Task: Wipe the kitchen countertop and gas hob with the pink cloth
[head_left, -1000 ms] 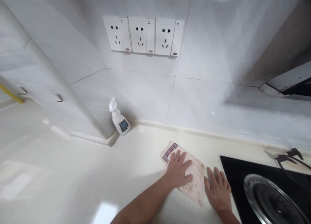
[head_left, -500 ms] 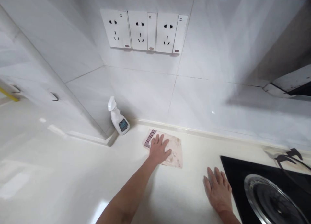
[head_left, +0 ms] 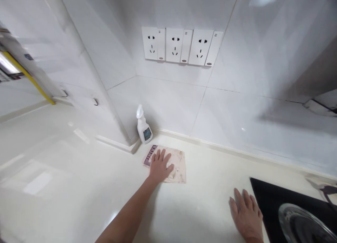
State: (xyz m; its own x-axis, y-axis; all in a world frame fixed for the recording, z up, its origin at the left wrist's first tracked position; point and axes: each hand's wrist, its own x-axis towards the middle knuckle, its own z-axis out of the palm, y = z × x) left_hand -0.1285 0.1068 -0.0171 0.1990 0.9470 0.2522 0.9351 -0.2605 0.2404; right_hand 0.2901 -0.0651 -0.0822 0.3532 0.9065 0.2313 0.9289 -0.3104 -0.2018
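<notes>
My left hand (head_left: 159, 168) lies flat, fingers spread, on a pale pink cloth (head_left: 178, 165) with a purple patterned band along its left edge. The cloth rests spread on the white countertop (head_left: 200, 204), and part of it is hidden beneath the palm. Just behind it, a white spray bottle (head_left: 143, 127) with a dark label stands in the corner against the wall. My right hand (head_left: 246, 215) rests open on the counter beside the left edge of the black cooktop (head_left: 265, 197), holding nothing.
Three white wall sockets (head_left: 177, 46) are set in the tiled wall (head_left: 168, 102) above the counter. A tiled wall corner juts out at left, bearing small hooks (head_left: 95, 101). A yellow pipe (head_left: 28, 78) runs at far left. A round burner (head_left: 302, 222) sits on the cooktop.
My left hand has slid the cloth leftward, so it now lies in front of the spray bottle. The view has turned left. My right hand stays beside the cooktop.
</notes>
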